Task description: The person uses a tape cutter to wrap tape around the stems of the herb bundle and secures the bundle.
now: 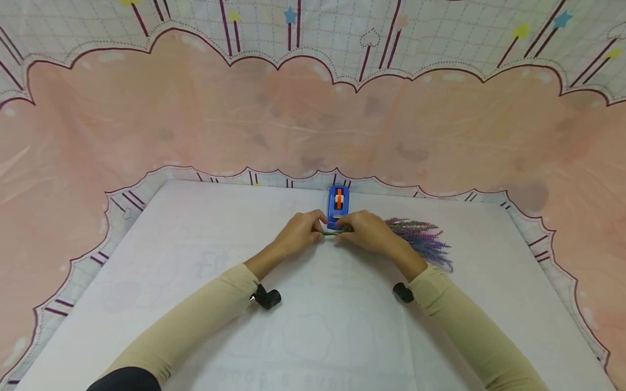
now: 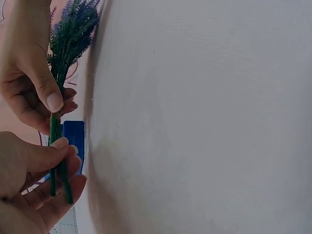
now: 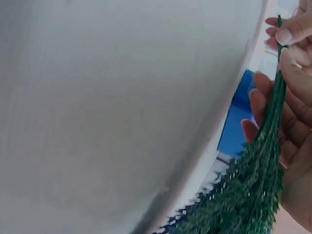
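A bunch of artificial lavender [image 1: 426, 244], with purple and pink heads and green stems, extends to the right from under my right hand [image 1: 369, 233]. That hand grips the stems between thumb and fingers, below the flower heads. My left hand [image 1: 298, 233] pinches the lower stems [image 2: 67, 187], whose two separate ends poke out past its fingers in the left wrist view. A brownish band [image 2: 56, 116] shows on the stems by the right thumb. Just beyond the hands stands a blue tape dispenser [image 1: 332, 213] with an orange reel [image 1: 339, 199]; the right fingers overlap its near end.
A white-covered table [image 1: 313, 320] lies under both arms. Its far edge is close behind the tape dispenser. A peach patterned cloth [image 1: 313, 119] with a scalloped border surrounds the tabletop. A small black device [image 1: 266, 297] sits at the left wrist, another [image 1: 403, 292] at the right.
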The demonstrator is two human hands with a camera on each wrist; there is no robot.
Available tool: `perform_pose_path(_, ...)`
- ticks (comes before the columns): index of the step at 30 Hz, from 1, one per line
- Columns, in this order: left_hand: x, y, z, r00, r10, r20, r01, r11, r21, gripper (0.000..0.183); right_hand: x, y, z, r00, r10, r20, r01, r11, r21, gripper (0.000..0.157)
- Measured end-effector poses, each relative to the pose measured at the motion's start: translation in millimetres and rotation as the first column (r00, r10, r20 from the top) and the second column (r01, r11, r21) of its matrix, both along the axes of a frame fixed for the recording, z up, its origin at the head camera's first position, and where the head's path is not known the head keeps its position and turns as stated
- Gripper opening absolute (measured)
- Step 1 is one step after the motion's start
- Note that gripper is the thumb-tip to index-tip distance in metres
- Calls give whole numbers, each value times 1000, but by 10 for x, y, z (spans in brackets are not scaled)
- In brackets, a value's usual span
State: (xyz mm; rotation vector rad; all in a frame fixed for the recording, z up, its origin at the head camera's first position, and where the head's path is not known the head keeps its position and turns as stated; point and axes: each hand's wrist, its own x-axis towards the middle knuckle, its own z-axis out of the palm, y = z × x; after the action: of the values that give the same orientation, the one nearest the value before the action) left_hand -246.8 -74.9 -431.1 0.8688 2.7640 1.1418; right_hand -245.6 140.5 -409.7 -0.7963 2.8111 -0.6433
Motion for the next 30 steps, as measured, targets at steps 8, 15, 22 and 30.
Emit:
perform_pose_path(8, 22, -10, -13, 1000, -8, 30, 8, 1000, 16, 26, 61, -50, -48, 993, 25, -113, -26, 1000, -9, 12)
perform_pose_path(15, 16, -17, -18, 1000, -26, 18, 26, 1000, -11, 12, 94, -108, -27, 983, 34, -182, -29, 999, 33, 10)
perform_pose_path(22, 6, -47, -36, 1000, 12, 8, -11, 996, -88, 4, 97, -60, -6, 993, 7, -117, 5, 994, 106, 29)
perform_pose_path(30, 8, -118, -14, 999, 17, 50, -10, 990, -142, 13, 143, 217, 59, 991, 49, -126, -34, 992, 121, 36)
